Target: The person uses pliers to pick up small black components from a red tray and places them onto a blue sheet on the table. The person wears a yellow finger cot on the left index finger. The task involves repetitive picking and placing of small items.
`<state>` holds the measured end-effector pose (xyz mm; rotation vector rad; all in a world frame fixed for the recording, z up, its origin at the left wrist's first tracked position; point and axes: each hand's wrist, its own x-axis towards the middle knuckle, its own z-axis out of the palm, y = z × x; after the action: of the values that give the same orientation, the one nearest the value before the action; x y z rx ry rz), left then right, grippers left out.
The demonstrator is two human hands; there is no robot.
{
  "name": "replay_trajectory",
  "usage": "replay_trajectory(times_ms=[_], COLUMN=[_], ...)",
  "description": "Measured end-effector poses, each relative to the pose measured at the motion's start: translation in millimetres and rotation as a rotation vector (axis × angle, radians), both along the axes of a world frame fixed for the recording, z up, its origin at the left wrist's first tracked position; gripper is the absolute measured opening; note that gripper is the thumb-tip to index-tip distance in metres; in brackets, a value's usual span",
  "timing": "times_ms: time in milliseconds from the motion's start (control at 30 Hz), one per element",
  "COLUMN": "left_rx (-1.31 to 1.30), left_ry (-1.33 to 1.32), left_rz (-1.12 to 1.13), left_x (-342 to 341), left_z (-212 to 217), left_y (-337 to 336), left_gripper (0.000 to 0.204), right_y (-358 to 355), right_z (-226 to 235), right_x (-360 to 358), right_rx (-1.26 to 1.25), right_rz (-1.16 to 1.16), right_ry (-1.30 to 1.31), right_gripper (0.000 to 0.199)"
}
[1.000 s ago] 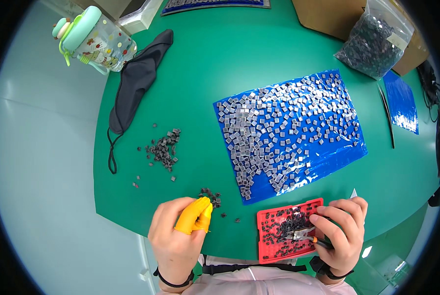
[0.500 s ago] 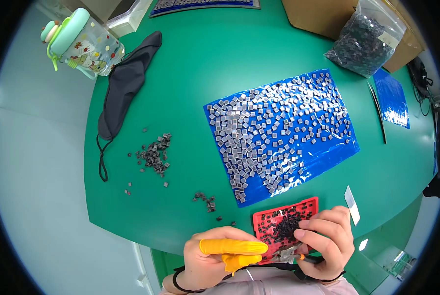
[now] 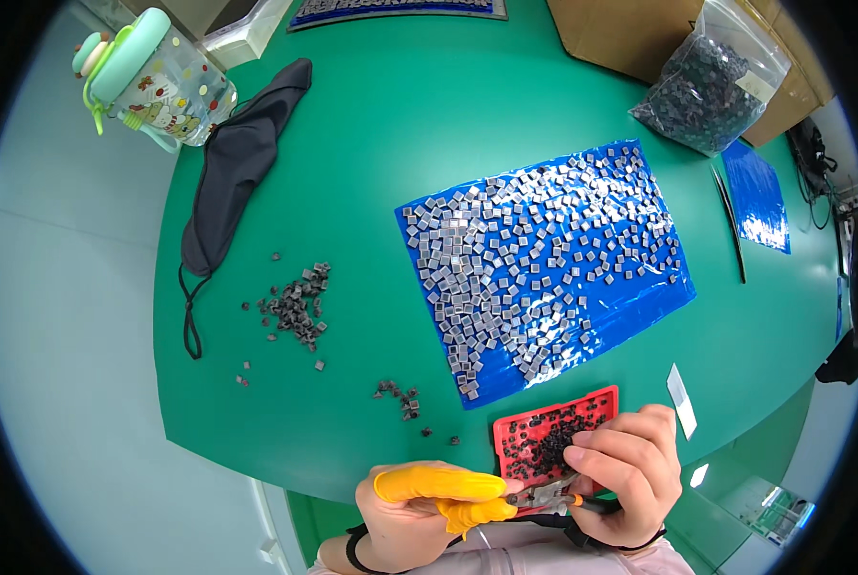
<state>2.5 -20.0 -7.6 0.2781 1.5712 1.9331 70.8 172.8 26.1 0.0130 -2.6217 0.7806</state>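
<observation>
My right hand grips small pliers with black and orange handles, above the near edge of a shallow red tray. Many tiny black parts lie in that tray, heaped in its middle. Two fingers of my left hand wear yellow finger cots. Its fingertips pinch a small dark piece right at the jaws of the pliers. Whether the jaws touch the piece, I cannot tell.
A blue film sheet covered with small square grey pieces lies beyond the tray. Loose dark pieces are heaped at left, near a black pouch and a bottle. At right are tweezers, a white strip and a filled bag.
My left fingertips have come up to the jaws of the pliers, where a small dark piece now shows between them. The pliers have turned slightly, and the whole view has shifted a little.
</observation>
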Motion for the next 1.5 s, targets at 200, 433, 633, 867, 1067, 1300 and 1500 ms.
replay_trajectory(times_ms=[200,433,633,867,1067,1300,1500], left_rx=[0.063,0.06,0.309,0.362,0.243,0.312,0.301], left_ry=[-0.197,0.202,-0.028,0.23,0.075,-0.054,0.206], left_rz=[0.166,-0.053,0.123,0.041,-0.358,0.041,-0.085], left_x=[6,-3,18,18,-3,11,3], left_z=[7,-10,-19,-36,-24,-4,-25], left_y=[13,4,19,23,3,12,4], left_gripper=[0.018,0.023,0.013,0.024,0.022,0.017,0.024], right_y=[1,5,0,1,4,10,7], right_z=[-1,-1,-6,-2,-4,0,1], right_x=[3,8,7,7,9,9,9], right_rx=[0.015,-0.017,-0.013,0.06,0.043,-0.015,-0.032], right_rz=[0.015,0.008,0.058,0.086,0.101,0.068,0.074], right_ry=[0.031,0.038,0.058,0.045,0.09,0.084,0.027], right_gripper=[0.051,0.05,0.049,0.042,0.043,0.053,0.055])
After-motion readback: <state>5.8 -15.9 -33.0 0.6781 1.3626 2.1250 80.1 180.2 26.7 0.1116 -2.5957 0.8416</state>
